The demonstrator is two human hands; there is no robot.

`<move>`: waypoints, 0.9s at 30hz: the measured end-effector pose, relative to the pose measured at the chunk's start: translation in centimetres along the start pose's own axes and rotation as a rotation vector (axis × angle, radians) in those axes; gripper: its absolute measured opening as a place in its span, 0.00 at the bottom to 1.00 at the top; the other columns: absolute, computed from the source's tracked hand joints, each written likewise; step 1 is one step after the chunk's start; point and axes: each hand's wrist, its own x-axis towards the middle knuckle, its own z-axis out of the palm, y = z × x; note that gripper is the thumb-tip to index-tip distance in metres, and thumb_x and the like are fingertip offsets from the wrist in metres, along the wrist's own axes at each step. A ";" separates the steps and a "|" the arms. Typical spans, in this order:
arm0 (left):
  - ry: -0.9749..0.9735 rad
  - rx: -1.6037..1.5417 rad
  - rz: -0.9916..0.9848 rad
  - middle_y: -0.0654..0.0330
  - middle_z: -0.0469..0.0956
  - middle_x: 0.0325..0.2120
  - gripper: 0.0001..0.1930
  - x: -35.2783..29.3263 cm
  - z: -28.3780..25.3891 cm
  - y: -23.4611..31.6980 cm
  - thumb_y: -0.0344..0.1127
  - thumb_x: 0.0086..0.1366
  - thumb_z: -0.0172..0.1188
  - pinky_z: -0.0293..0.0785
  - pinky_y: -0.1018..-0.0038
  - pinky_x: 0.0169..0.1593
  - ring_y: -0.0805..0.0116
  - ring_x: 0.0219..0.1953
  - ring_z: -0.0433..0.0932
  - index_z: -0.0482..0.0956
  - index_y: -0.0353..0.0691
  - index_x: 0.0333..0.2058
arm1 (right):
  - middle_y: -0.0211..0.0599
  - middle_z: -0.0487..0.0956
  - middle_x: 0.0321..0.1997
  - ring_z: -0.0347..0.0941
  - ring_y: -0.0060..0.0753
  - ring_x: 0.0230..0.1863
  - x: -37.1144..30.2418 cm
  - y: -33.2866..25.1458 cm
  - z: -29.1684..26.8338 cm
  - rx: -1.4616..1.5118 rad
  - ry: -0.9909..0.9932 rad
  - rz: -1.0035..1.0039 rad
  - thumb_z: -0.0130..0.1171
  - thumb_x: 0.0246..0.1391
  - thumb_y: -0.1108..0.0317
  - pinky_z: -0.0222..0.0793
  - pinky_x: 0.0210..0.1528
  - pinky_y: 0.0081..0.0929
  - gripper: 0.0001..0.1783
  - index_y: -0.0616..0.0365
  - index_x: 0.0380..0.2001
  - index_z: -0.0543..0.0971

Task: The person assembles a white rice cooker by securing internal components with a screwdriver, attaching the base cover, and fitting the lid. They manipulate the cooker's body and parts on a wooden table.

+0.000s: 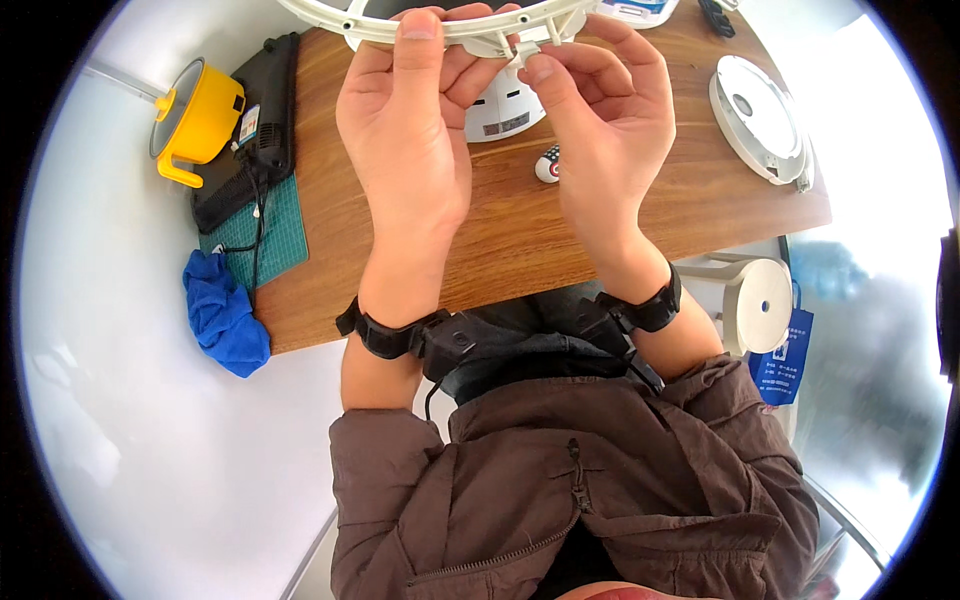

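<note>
My left hand [405,150] grips a white plastic ring frame [325,17] at the top edge of the view, its thumb lying over the rim and its fingers behind. Closed in a pinch, my right hand [620,135] has thumb and forefinger at a small white plastic tab [526,48] on the ring's near side. The fingertips partly cover this tab, and the ring's far part is cut off by the picture edge. Below the ring, a white curved housing [505,118] with dark slots rests on the wooden table. Beside my right wrist lies a small patterned rounded object [547,165], partly hidden.
A round white part [760,115] lies at the table's right. To the left are a yellow pot [205,110] on a black appliance [270,150], a green cutting mat [285,235] and a blue cloth [225,315]. A white stool [757,305] and blue bag [785,360] stand at right.
</note>
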 end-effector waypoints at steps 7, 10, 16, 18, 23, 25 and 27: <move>-0.050 0.044 -0.012 0.43 0.82 0.49 0.14 0.5 -0.9 0.4 0.37 0.76 0.57 0.84 0.56 0.57 0.48 0.52 0.84 0.76 0.31 0.50 | 0.34 0.83 0.40 0.79 0.19 0.40 -0.1 0.6 -0.5 -0.015 -0.015 0.000 0.65 0.58 0.85 0.75 0.43 0.15 0.27 0.61 0.59 0.69; -0.076 0.123 0.019 0.42 0.82 0.49 0.15 0.7 -0.8 0.5 0.38 0.76 0.57 0.85 0.55 0.56 0.45 0.51 0.84 0.75 0.33 0.53 | 0.34 0.83 0.40 0.79 0.19 0.40 -0.1 0.7 -0.5 -0.009 -0.001 0.015 0.64 0.58 0.85 0.74 0.42 0.15 0.27 0.62 0.59 0.69; 0.005 0.016 -0.028 0.47 0.84 0.42 0.07 0.2 0.7 0.6 0.33 0.77 0.54 0.86 0.62 0.50 0.49 0.49 0.85 0.71 0.39 0.48 | 0.34 0.83 0.40 0.79 0.20 0.40 -0.1 0.5 -0.4 0.044 0.001 0.074 0.64 0.59 0.84 0.75 0.45 0.17 0.25 0.63 0.58 0.70; 0.017 0.044 -0.016 0.47 0.84 0.42 0.08 0.1 0.7 0.6 0.33 0.77 0.55 0.86 0.62 0.51 0.49 0.50 0.85 0.70 0.37 0.48 | 0.35 0.83 0.39 0.79 0.21 0.41 -0.1 0.5 -0.2 0.050 0.016 0.111 0.64 0.59 0.84 0.76 0.45 0.18 0.25 0.63 0.58 0.70; -0.049 0.093 0.051 0.45 0.84 0.42 0.09 0.3 1.2 1.0 0.33 0.77 0.55 0.84 0.63 0.54 0.49 0.51 0.84 0.69 0.35 0.48 | 0.36 0.82 0.39 0.79 0.23 0.41 0.3 -0.1 -0.3 0.087 0.039 0.181 0.65 0.60 0.81 0.77 0.45 0.20 0.25 0.64 0.58 0.70; -0.116 0.078 0.098 0.45 0.84 0.42 0.09 0.9 1.2 1.0 0.33 0.77 0.56 0.83 0.63 0.56 0.50 0.51 0.84 0.69 0.34 0.48 | 0.35 0.82 0.38 0.79 0.23 0.39 0.8 -0.4 -0.2 0.069 0.022 0.138 0.64 0.61 0.80 0.76 0.45 0.20 0.23 0.64 0.57 0.71; -0.121 0.077 0.137 0.46 0.84 0.42 0.09 1.3 1.8 1.1 0.33 0.76 0.56 0.82 0.65 0.55 0.55 0.49 0.85 0.70 0.34 0.47 | 0.35 0.82 0.38 0.78 0.23 0.39 1.0 -0.7 -0.1 0.056 0.009 0.112 0.64 0.62 0.79 0.75 0.44 0.19 0.22 0.63 0.57 0.71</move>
